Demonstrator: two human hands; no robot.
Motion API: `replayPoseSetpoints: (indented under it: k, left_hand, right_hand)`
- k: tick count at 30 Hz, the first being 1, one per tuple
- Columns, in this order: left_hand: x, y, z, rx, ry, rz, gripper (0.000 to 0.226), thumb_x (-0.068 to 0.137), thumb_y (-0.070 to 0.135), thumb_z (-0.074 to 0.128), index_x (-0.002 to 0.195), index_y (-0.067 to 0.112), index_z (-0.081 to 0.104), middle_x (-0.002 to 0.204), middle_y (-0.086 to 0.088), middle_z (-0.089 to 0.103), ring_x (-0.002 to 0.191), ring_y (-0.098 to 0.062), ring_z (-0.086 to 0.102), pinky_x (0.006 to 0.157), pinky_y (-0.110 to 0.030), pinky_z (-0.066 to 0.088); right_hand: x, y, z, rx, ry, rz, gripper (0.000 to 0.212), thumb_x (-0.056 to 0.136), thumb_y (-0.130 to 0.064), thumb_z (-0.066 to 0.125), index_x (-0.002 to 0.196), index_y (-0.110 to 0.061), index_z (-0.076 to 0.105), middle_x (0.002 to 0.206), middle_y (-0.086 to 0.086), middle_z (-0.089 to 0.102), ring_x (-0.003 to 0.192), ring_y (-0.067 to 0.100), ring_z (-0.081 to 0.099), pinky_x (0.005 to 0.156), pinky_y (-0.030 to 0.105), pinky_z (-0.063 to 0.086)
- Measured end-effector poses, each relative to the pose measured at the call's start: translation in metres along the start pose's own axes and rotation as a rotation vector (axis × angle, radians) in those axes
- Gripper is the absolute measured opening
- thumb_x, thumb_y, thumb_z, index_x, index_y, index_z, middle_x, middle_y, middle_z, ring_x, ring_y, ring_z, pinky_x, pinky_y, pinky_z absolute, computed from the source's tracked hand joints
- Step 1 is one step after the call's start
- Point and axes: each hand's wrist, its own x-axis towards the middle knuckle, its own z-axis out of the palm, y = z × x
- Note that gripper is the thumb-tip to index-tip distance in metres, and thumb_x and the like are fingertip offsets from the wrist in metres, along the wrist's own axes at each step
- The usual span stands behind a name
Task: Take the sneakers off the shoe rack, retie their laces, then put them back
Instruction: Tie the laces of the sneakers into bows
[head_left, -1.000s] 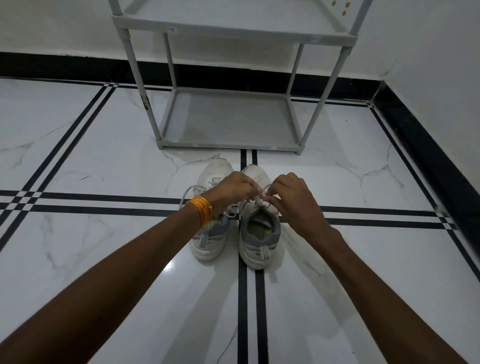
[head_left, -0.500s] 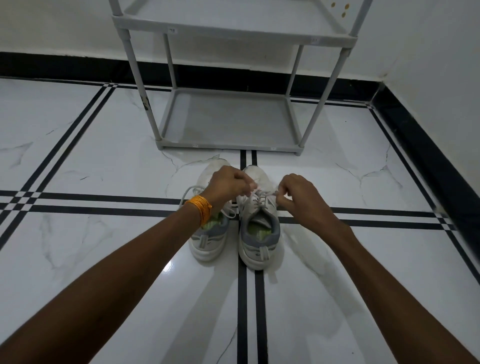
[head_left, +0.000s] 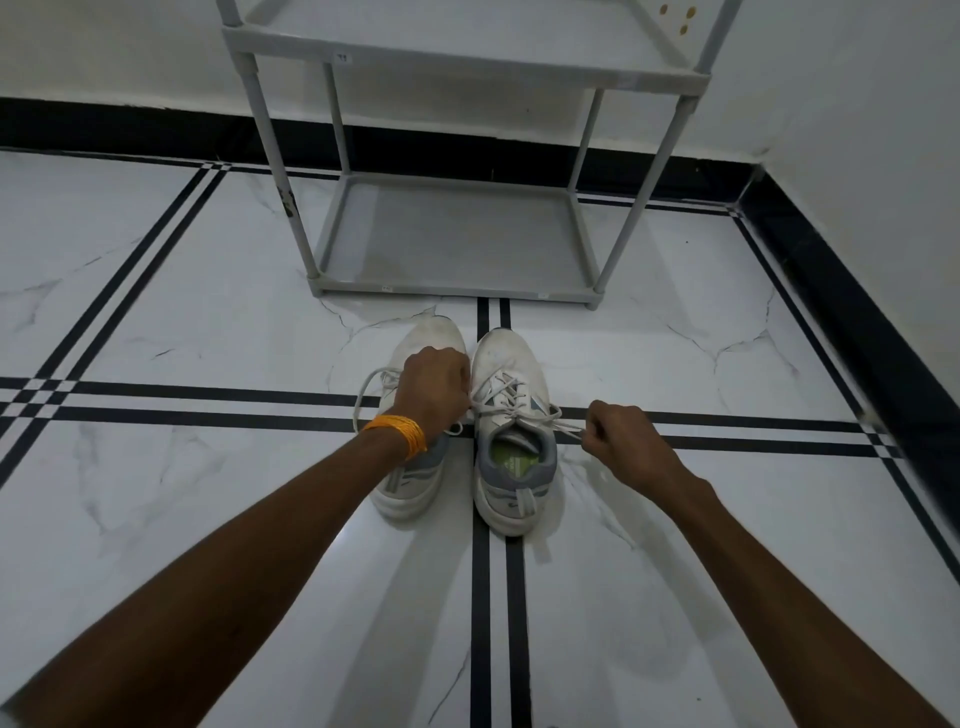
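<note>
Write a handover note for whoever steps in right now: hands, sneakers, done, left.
Left hand: fist closed on a lace end of the right sneaker, above the left sneaker.
Right hand: pinching the other lace end, pulled out sideways.
Both sneakers are on the floor before the shoe rack.
Done: sneakers off the rack.
Left: finish this knot; the left sneaker's lace looks loose; return both.

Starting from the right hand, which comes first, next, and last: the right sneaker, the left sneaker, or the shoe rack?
From the right hand:
1. Right sneaker, just to its left; the hand pulls its lace.
2. Left sneaker, one shoe further left, under the left hand.
3. Shoe rack, ahead by the wall.
</note>
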Motion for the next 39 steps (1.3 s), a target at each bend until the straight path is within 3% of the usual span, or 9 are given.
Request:
replayPoseSetpoints:
  k: [9, 12, 14, 17, 20, 23, 29, 35, 39]
  left_hand:
    - [0.001, -0.003, -0.001, -0.029, 0.01, -0.044, 0.017, 0.08, 0.008, 0.063, 0.09, 0.01, 0.077, 0.09, -0.013, 0.076, 0.09, -0.03, 0.066, 0.081, -0.034, 0.05]
    - [0.001, -0.003, 0.004, 0.029, -0.067, 0.086, 0.027, 0.086, 0.011, 0.06, 0.111, 0.009, 0.07, 0.107, -0.015, 0.071, 0.1, -0.032, 0.063, 0.085, -0.037, 0.048]
    - [-0.001, 0.0, 0.01, 0.009, -0.061, 0.222, 0.034, 0.091, 0.015, 0.055, 0.124, 0.01, 0.062, 0.12, -0.013, 0.063, 0.106, -0.032, 0.058, 0.09, -0.042, 0.049]
    - [-0.006, 0.012, 0.021, 0.063, -0.104, 0.342, 0.031, 0.095, 0.021, 0.05, 0.122, 0.012, 0.063, 0.122, -0.01, 0.061, 0.107, -0.031, 0.053, 0.09, -0.046, 0.048]
    - [-0.011, 0.017, 0.026, 0.13, -0.124, 0.36, 0.017, 0.092, 0.018, 0.054, 0.102, 0.007, 0.063, 0.103, -0.015, 0.066, 0.097, -0.034, 0.057, 0.079, -0.042, 0.047]
    - [-0.011, 0.012, 0.025, 0.071, -0.108, 0.349, 0.013, 0.092, 0.017, 0.053, 0.099, 0.006, 0.055, 0.101, -0.018, 0.063, 0.094, -0.035, 0.057, 0.073, -0.037, 0.038]
    - [-0.011, 0.016, 0.031, 0.083, -0.078, 0.254, 0.029, 0.093, 0.016, 0.054, 0.117, 0.005, 0.042, 0.097, -0.02, 0.067, 0.083, -0.039, 0.062, 0.06, -0.038, 0.035]
    - [-0.012, 0.025, 0.04, 0.062, 0.012, 0.135, 0.034, 0.1, 0.035, 0.037, 0.106, 0.007, 0.056, 0.1, -0.018, 0.065, 0.089, -0.038, 0.062, 0.072, -0.042, 0.047]
    - [-0.017, 0.024, 0.048, 0.092, -0.004, 0.136, 0.03, 0.101, 0.029, 0.039, 0.112, 0.005, 0.054, 0.113, -0.018, 0.059, 0.098, -0.038, 0.059, 0.08, -0.044, 0.046]
  right_hand:
    - [0.0, -0.001, 0.001, -0.049, -0.024, -0.02, 0.015, 0.091, -0.012, 0.055, 0.077, -0.007, 0.055, 0.076, 0.012, 0.065, 0.068, 0.027, 0.057, 0.061, 0.036, 0.041]
    - [0.003, -0.005, -0.011, 0.003, 0.002, -0.022, 0.011, 0.093, -0.019, 0.06, 0.096, -0.01, 0.065, 0.096, 0.008, 0.064, 0.086, 0.025, 0.061, 0.071, 0.033, 0.044]
    - [0.002, -0.017, -0.021, 0.056, 0.134, -0.026, 0.027, 0.093, -0.023, 0.061, 0.116, -0.009, 0.062, 0.112, 0.008, 0.06, 0.092, 0.026, 0.062, 0.079, 0.032, 0.044]
    - [-0.004, -0.053, -0.024, 0.057, 0.226, -0.083, 0.038, 0.093, -0.027, 0.06, 0.127, -0.01, 0.058, 0.124, 0.008, 0.059, 0.1, 0.027, 0.062, 0.087, 0.035, 0.045]
    - [-0.005, -0.076, 0.0, -0.163, 0.023, -0.128, 0.029, 0.093, -0.027, 0.06, 0.115, -0.008, 0.061, 0.114, 0.012, 0.061, 0.101, 0.03, 0.061, 0.076, 0.034, 0.044]
    - [0.0, -0.071, 0.011, -0.287, 0.037, -0.123, 0.023, 0.096, -0.024, 0.055, 0.105, -0.004, 0.063, 0.104, 0.015, 0.062, 0.093, 0.033, 0.062, 0.068, 0.03, 0.034]
    - [0.002, -0.054, 0.005, 0.13, 0.106, -0.156, 0.027, 0.093, -0.026, 0.062, 0.077, -0.006, 0.071, 0.069, 0.01, 0.07, 0.063, 0.021, 0.062, 0.062, 0.029, 0.047]
    - [0.002, -0.056, 0.006, 0.116, 0.144, -0.198, 0.026, 0.096, -0.018, 0.056, 0.087, -0.002, 0.074, 0.081, 0.016, 0.071, 0.074, 0.027, 0.063, 0.071, 0.033, 0.049]
    - [0.002, -0.053, 0.009, 0.101, 0.188, -0.181, 0.027, 0.097, -0.017, 0.053, 0.088, 0.001, 0.072, 0.085, 0.02, 0.069, 0.079, 0.031, 0.062, 0.072, 0.037, 0.046]
